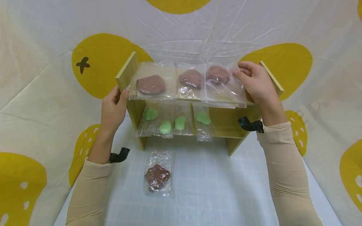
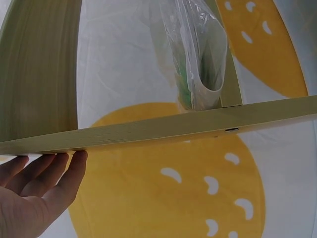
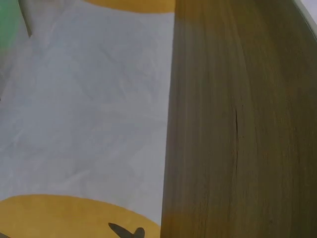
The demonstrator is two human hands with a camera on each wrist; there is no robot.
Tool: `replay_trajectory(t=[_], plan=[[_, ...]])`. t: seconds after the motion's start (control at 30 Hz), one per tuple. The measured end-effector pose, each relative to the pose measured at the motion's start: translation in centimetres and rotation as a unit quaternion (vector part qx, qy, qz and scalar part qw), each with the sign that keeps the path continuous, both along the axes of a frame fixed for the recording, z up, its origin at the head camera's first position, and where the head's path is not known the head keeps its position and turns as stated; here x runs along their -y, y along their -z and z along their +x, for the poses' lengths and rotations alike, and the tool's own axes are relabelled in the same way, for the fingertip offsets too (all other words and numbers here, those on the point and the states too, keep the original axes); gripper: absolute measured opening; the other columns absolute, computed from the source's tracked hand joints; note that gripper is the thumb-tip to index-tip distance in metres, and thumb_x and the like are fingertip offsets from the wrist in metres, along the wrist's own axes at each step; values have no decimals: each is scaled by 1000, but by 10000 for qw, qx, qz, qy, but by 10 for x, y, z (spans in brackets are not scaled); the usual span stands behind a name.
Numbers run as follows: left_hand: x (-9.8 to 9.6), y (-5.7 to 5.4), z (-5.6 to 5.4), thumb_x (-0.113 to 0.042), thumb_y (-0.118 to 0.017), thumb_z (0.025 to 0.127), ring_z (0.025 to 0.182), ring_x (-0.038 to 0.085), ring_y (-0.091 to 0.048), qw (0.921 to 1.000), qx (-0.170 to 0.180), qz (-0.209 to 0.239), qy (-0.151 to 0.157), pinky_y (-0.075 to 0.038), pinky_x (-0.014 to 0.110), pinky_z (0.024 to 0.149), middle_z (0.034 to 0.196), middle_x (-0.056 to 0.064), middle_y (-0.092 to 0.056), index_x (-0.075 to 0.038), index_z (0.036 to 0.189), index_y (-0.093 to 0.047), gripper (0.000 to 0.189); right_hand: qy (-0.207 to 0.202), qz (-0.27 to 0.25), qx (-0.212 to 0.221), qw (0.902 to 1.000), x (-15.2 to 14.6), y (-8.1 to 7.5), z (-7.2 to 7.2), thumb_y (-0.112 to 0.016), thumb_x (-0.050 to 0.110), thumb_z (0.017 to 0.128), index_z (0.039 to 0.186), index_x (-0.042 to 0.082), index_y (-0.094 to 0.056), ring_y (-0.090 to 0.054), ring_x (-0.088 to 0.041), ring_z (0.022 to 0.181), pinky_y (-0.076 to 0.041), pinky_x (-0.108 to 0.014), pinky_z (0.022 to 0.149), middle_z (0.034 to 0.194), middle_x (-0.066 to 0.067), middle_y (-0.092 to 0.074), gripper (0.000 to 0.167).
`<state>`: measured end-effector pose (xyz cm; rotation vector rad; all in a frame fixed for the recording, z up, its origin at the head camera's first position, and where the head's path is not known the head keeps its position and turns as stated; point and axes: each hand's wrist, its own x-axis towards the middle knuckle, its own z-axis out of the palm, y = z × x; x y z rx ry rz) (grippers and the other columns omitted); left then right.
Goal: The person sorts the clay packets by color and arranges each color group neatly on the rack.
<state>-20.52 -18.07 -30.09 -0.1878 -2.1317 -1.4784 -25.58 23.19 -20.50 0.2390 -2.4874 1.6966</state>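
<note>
A small two-tier wooden shelf [image 1: 226,121] stands on the table. On its top board lie three clear bags with flat reddish-brown pieces: a left one [image 1: 151,85], a middle one [image 1: 191,78] and a right one [image 1: 218,74]. My right hand [image 1: 258,81] pinches the right bag near its upper right edge, thumb against forefinger. My left hand [image 1: 113,108] holds the shelf's left side panel, fingertips on its outer face and thumb at the front edge. In the left wrist view, the left fingers [image 2: 69,181] touch the panel; the thumb is hidden. The right hand is outside the right wrist view.
On the lower board lie several clear bags with light green leaf-like pieces [image 1: 180,122], some overhanging the front edge. Another bag with a dark brown wavy-edged piece [image 1: 157,177] lies on the checked tablecloth [image 1: 203,188] in front. A white cloth with yellow shapes [image 1: 107,66] hangs behind.
</note>
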Motion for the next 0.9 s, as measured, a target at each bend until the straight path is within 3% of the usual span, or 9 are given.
replay_trajectory(t=[0.2, 0.33, 0.43, 0.53, 0.7, 0.9], plan=[[0, 1, -1, -39, -54, 103, 106, 19, -62, 10000, -70, -27, -16, -51, 38, 94, 128, 8, -65, -13, 138, -62, 45, 42, 458, -114, 9989, 1, 0, 0, -61, 27, 100, 149, -1, -43, -54, -21, 120, -48, -25, 94, 140, -20, -53, 59], [-1, 1, -1, -39, -54, 102, 105, 18, -62, 10000, -66, -14, -26, -51, 37, 94, 127, 8, -65, -13, 137, -62, 44, 98, 676, -127, 9976, -1, -1, 1, -58, 33, 101, 151, 1, -40, -45, -22, 132, -35, -37, 110, 148, -19, -46, 62], [-1, 0, -2, -40, -54, 102, 105, 18, -62, 10000, -70, -37, -20, -51, 36, 93, 127, 8, -66, -13, 137, -62, 45, 180, 708, -160, 9972, -2, -2, 5, -58, 36, 101, 152, 3, -40, -40, -23, 137, -28, -39, 114, 152, -16, -42, 63], [-2, 0, -2, -40, -54, 102, 106, 19, -62, 10000, -79, -57, -7, -51, 37, 94, 127, 8, -66, -13, 137, -62, 45, 313, 676, -361, 9966, -4, -2, 13, -59, 36, 100, 150, 6, -44, -42, -23, 136, -29, -37, 114, 150, -12, -45, 60], [-2, 0, -2, -39, -54, 103, 107, 20, -62, 9999, -89, -60, 1, -51, 39, 94, 127, 8, -65, -13, 138, -61, 45, 277, 151, -1052, 9940, -3, -1, 32, -64, 22, 99, 142, 4, -54, -51, -21, 126, -37, -26, 107, 135, -10, -56, 48], [-3, 0, -4, -39, -54, 103, 106, 19, -63, 9999, -99, -72, -10, -51, 37, 93, 127, 7, -66, -13, 138, -62, 44, 17, -412, -1869, 9815, -2, 7, 62, -64, 6, 97, 135, 3, -60, -59, -21, 113, -44, -22, 96, 123, -10, -64, 38]])
